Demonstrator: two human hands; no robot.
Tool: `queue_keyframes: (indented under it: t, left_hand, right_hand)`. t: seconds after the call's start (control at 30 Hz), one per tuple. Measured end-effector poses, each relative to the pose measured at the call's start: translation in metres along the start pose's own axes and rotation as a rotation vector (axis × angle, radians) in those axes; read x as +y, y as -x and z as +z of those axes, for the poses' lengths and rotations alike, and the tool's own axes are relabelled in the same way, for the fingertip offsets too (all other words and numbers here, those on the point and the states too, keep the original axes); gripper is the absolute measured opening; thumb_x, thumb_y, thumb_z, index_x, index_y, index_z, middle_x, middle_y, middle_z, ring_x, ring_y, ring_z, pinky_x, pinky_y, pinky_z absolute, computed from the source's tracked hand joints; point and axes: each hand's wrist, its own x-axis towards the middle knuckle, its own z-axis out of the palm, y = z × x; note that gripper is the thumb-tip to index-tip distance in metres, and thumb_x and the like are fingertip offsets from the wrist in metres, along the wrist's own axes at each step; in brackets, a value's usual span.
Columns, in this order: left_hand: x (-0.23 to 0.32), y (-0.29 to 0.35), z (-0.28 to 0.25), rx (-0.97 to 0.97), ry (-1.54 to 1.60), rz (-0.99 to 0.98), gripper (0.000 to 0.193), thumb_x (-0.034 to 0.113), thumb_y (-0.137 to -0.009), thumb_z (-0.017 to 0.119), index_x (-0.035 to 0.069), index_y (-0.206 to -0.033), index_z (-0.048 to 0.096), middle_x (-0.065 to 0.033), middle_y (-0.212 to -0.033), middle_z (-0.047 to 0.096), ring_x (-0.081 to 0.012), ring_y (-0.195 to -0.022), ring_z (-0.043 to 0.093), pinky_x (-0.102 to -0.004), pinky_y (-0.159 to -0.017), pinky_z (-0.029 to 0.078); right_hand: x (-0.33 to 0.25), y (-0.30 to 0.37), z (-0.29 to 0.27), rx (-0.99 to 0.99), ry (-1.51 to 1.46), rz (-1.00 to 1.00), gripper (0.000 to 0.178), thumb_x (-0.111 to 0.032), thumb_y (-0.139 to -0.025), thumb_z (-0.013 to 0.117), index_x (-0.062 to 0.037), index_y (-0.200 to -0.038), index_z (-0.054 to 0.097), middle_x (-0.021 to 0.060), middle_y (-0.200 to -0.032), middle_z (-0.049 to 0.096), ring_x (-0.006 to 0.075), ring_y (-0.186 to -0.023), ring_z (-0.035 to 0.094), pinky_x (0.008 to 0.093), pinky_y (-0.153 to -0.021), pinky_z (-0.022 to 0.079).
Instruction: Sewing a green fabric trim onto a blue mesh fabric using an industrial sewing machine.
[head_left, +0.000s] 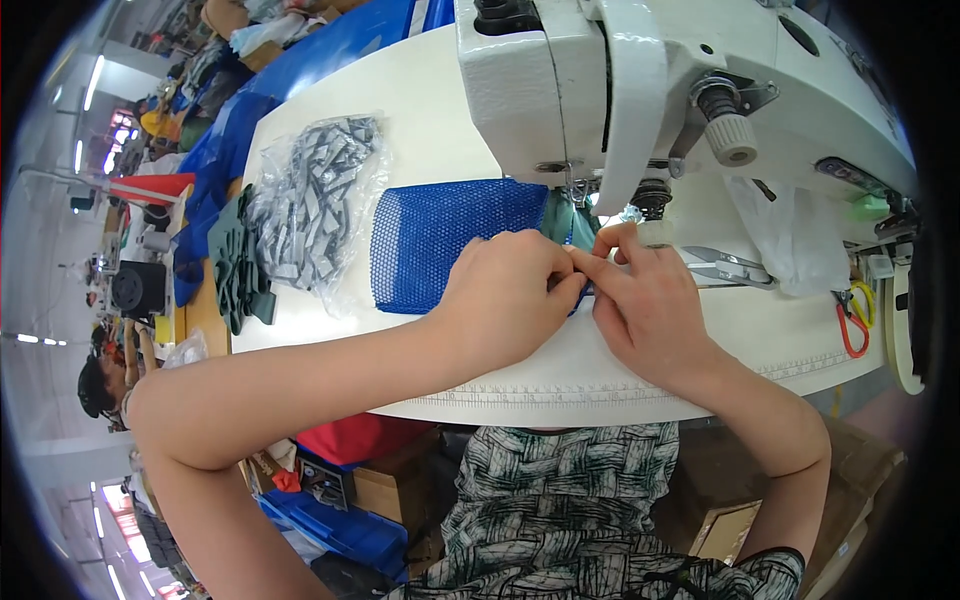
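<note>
A piece of blue mesh fabric (445,240) lies flat on the white table, its right edge under the head of a white sewing machine (520,110). My left hand (515,290) is closed on the mesh's near right corner, thumb and fingers pinched together. Right beside it, my right hand (645,300) has its thumb and forefinger pinched at the same edge, fingertips almost touching the left ones. A bit of dark green fabric (568,228) shows beneath the needle area. The pinched edge itself is mostly hidden by my fingers.
Left of the mesh lies a clear bag of small grey pieces (318,200), with dark green strips (238,260) beside it. Metal scissors or snips (725,267), a clear plastic bag (795,240) and red-handled scissors (851,325) sit at right. A printed ruler (540,397) runs along the front edge.
</note>
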Motion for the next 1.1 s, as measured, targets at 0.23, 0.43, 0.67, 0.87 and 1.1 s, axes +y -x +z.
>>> queue_keyframes:
  t: [0.23, 0.43, 0.67, 0.87, 1.1]
  left_hand:
    - [-0.031, -0.014, -0.010, 0.222, -0.368, 0.574, 0.019, 0.025, -0.100, 0.067, 0.011, -0.106, 0.079, -0.0078, -0.108, 0.072, -0.0267, -0.105, 0.064, -0.0433, -0.095, 0.043]
    - [-0.063, -0.015, 0.007, 0.288, -0.206, 0.654, 0.019, 0.025, -0.103, 0.066, 0.010, -0.108, 0.078, -0.0075, -0.126, 0.065, -0.0260, -0.112, 0.057, -0.0426, -0.096, 0.040]
    - [-0.060, -0.014, 0.022, 0.358, -0.041, 0.667, 0.012, 0.018, -0.100, 0.070, 0.007, -0.102, 0.076, -0.0099, -0.124, 0.064, -0.0296, -0.111, 0.057, -0.0440, -0.097, 0.040]
    - [-0.064, -0.014, 0.032, 0.382, 0.054, 0.655, 0.012, 0.016, -0.100, 0.070, 0.005, -0.100, 0.074, -0.0103, -0.121, 0.064, -0.0299, -0.109, 0.057, -0.0427, -0.095, 0.041]
    - [-0.059, -0.014, 0.030, 0.481, -0.094, 0.557, 0.022, 0.017, -0.100, 0.069, 0.006, -0.118, 0.077, -0.0085, -0.108, 0.060, -0.0275, -0.100, 0.055, -0.0404, -0.089, 0.041]
  right_hand:
    - [0.003, 0.005, -0.008, -0.095, -0.021, -0.101, 0.045, -0.005, -0.081, 0.070, -0.0162, -0.124, 0.077, 0.0069, -0.119, 0.065, 0.0324, -0.105, 0.056, 0.0432, -0.087, 0.052]
    - [0.001, 0.004, -0.010, -0.044, -0.043, -0.065, 0.047, -0.005, -0.080, 0.070, -0.0100, -0.127, 0.074, 0.0070, -0.130, 0.066, 0.0350, -0.109, 0.058, 0.0456, -0.092, 0.051]
    - [0.006, 0.003, -0.006, 0.051, 0.182, -0.035, 0.052, -0.011, -0.081, 0.071, -0.0062, -0.133, 0.070, 0.0079, -0.144, 0.065, 0.0391, -0.123, 0.058, 0.0515, -0.101, 0.047]
    - [0.005, 0.000, -0.009, -0.001, 0.182, -0.061, 0.055, -0.012, -0.078, 0.073, -0.0139, -0.133, 0.072, 0.0059, -0.136, 0.067, 0.0380, -0.122, 0.056, 0.0505, -0.100, 0.046]
    - [0.005, 0.002, -0.011, 0.008, 0.175, -0.109, 0.051, -0.013, -0.075, 0.078, -0.0126, -0.125, 0.076, 0.0037, -0.121, 0.067, 0.0342, -0.116, 0.057, 0.0487, -0.097, 0.046]
